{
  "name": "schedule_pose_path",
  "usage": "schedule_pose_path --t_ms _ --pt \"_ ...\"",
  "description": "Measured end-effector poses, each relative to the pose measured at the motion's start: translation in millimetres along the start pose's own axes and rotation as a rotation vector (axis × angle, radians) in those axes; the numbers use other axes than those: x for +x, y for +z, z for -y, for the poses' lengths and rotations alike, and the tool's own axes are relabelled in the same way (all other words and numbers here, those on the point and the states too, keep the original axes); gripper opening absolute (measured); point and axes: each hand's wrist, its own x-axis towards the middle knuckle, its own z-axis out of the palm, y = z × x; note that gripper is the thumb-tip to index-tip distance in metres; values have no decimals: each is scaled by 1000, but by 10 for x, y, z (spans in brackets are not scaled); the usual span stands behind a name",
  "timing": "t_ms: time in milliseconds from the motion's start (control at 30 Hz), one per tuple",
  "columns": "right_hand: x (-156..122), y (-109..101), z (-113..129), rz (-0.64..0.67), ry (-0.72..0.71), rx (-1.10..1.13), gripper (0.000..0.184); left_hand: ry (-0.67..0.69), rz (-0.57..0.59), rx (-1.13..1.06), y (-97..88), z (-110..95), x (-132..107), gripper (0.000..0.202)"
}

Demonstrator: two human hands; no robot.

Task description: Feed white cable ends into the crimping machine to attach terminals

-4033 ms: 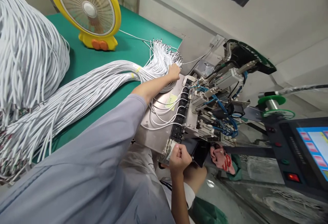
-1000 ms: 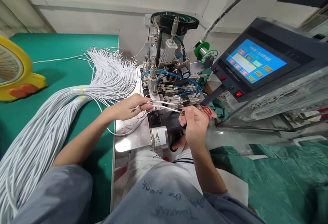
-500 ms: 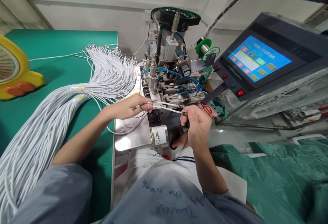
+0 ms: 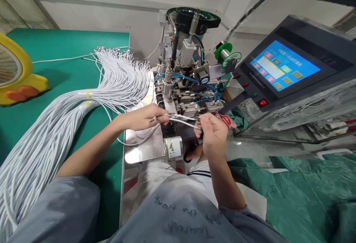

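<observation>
Two short stretches of white cable [image 4: 185, 122] run between my hands, in front of the machine. My left hand [image 4: 147, 117] is closed, pinching the cables between thumb and fingers, and dark wire tips poke out around its fingers. My right hand [image 4: 213, 130] is closed on the dark ends of the same cables, with thumb and forefinger pressed together. Just beyond my hands stands a metal machine [image 4: 189, 95] with blue air tubes. A large bundle of white cables [image 4: 78, 106] lies to the left, its cut ends fanned out toward the machine.
A control panel with a lit screen [image 4: 283, 65] stands on the right. Red-handled scissors [image 4: 226, 120] lie beside my right hand. A yellow fan [image 4: 25, 76] sits on the green table [image 4: 69, 39]. A wire spool [image 4: 226, 55] and a round feeder bowl [image 4: 193, 15] are behind. A cylindrical motor [image 4: 172, 147] juts out below my hands.
Both hands have shifted slightly relative to each other, and the cables between them sit a little lower. My left hand has moved slightly right; the grip on both sides stays closed.
</observation>
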Motion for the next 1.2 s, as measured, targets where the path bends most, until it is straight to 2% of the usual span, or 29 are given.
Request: schedule_pose_path --t_ms 133,233,333,400,433,500,600,667,800,933,1200 --pt "-8 -23 4 10 7 -34 31 -25 18 -14 -11 -8 5 38" --pt "2 -84 37 68 -38 -244 31 -66 25 -37 -18 1 12 38" --pt "27 -136 116 59 -195 -603 20 -103 41 -55 -2 21 25 38" --pt "57 -132 168 29 -323 -763 14 -104 54 -36 19 31 32 36" --pt "77 -115 185 41 -379 -805 14 -103 58 -20 31 32 34 34" --pt "128 -56 192 157 -454 -845 14 -96 59 15 51 29 36 26" --pt "212 47 142 381 -445 -806 7 -89 63 38 68 15 32 16" --pt "255 91 90 441 -386 -737 11 -90 73 42 69 10 29 17" --pt "298 105 -20 435 -246 -523 13 -56 80 13 53 17 28 19" --pt "307 93 -113 368 -145 -327 17 -26 40 7 20 37 28 26" --pt "254 115 -153 268 -143 -185 17 14 -15 8 -19 61 28 32"
